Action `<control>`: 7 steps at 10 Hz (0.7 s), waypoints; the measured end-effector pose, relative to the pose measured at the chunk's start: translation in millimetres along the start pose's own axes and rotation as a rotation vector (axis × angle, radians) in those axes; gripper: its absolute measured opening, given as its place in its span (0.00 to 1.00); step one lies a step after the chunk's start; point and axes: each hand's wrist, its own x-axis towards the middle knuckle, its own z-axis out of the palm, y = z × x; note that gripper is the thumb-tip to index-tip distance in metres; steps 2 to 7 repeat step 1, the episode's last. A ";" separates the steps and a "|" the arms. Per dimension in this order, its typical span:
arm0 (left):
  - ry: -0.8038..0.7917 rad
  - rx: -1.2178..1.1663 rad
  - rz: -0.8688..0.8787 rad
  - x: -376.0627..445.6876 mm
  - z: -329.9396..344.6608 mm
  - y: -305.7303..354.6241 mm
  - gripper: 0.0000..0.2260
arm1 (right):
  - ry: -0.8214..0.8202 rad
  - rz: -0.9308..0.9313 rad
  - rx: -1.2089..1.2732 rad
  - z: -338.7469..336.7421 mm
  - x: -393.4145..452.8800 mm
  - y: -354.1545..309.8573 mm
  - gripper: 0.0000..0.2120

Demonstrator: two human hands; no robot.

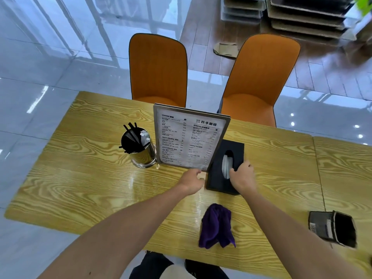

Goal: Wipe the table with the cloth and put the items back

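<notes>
From the head camera, we judge we are in the putting-back step: our left hand (192, 181) grips the lower edge of the upright menu stand (189, 137), our right hand (242, 175) rests clasped on the black tissue box (225, 170). The purple cloth (216, 226) lies bunched on the table (80, 178) nearer us (wiping looks finished). Next: seat both squarely beside the straw holder (140, 147).

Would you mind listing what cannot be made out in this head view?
- Menu stand base: hidden by the left hand.
- Menu small print: too small, blurred.
- Tissue box near corner: covered by the right hand.
- Black container contents: dark, blurred.
- Straw holder inside: too dark.
</notes>
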 end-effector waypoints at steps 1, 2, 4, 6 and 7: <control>0.049 0.212 0.055 -10.0 -20.0 -8.3 0.25 | 0.069 -0.145 -0.189 9.5 -23.7 -10.4 0.21; 0.049 0.212 0.055 -10.0 -20.0 -8.3 0.25 | 0.069 -0.145 -0.189 9.5 -23.7 -10.4 0.21; 0.049 0.212 0.055 -10.0 -20.0 -8.3 0.25 | 0.069 -0.145 -0.189 9.5 -23.7 -10.4 0.21; 0.049 0.212 0.055 -10.0 -20.0 -8.3 0.25 | 0.069 -0.145 -0.189 9.5 -23.7 -10.4 0.21; 0.049 0.212 0.055 -10.0 -20.0 -8.3 0.25 | 0.069 -0.145 -0.189 9.5 -23.7 -10.4 0.21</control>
